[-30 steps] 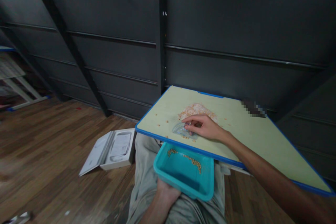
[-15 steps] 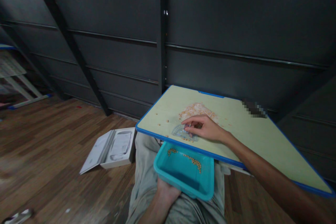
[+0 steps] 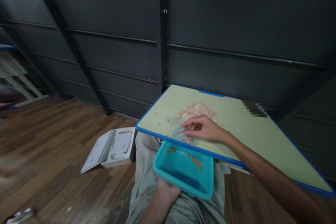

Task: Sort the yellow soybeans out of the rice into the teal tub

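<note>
Currently the right hand [image 3: 207,128] is pinching the protractor [image 3: 177,133], which is lying on the table [image 3: 252,140] between the pile [image 3: 198,109] and front edge; below, the left hand [image 3: 168,189] is holding the tray [image 3: 174,168], fingers hidden.

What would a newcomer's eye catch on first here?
The turquoise tray, with the left hand under its near side, stands out first, below the near edge of the pale table. Next comes the pinkish, grainy heap on that table, just beyond the right hand, at a clear protractor.
</note>
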### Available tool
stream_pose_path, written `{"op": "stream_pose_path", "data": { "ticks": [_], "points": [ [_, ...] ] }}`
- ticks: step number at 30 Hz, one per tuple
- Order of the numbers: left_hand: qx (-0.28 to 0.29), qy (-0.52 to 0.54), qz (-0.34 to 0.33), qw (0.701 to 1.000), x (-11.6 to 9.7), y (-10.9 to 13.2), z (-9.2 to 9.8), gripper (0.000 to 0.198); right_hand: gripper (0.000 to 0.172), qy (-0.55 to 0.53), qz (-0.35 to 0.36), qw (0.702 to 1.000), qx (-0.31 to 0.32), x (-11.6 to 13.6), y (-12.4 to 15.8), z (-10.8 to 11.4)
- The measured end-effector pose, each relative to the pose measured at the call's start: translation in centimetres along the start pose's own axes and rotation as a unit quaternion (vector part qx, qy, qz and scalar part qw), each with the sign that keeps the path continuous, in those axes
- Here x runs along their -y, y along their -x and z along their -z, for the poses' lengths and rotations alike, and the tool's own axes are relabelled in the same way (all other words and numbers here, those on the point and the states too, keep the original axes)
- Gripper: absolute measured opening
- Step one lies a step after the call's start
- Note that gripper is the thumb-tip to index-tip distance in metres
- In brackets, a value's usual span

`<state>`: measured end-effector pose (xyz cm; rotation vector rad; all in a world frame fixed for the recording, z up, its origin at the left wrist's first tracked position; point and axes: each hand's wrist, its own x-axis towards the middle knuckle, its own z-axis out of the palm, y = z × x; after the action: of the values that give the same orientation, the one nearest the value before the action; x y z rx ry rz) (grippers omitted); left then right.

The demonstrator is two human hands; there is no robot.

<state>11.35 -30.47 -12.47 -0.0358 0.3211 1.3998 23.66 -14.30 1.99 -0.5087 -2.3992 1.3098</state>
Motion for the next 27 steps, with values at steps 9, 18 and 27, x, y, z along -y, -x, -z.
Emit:
{"op": "stream_pose_path", "data": {
  "ticks": [9, 18, 27],
  "points": [
    [-0.066, -0.008, 0.019, 0.998, -0.2, 0.6, -1.5, 0.043, 0.03, 0.039, 0.009, 0.999, -0.013, 0.4, 0.0, -0.1],
    [-0.086, -0.019, 0.024, 0.996, -0.3, 0.7, -1.1, 0.041, 0.024, 0.222, 0.066, 0.967, -0.108, -0.2, -0.3, 1.0],
    [-0.086, -0.011, 0.025, 0.996, -0.2, 0.4, 0.5, 0.043, 0.025, 0.325, 0.04, 0.929, -0.171, -0.5, -0.5, 2.4]
  ]
}}
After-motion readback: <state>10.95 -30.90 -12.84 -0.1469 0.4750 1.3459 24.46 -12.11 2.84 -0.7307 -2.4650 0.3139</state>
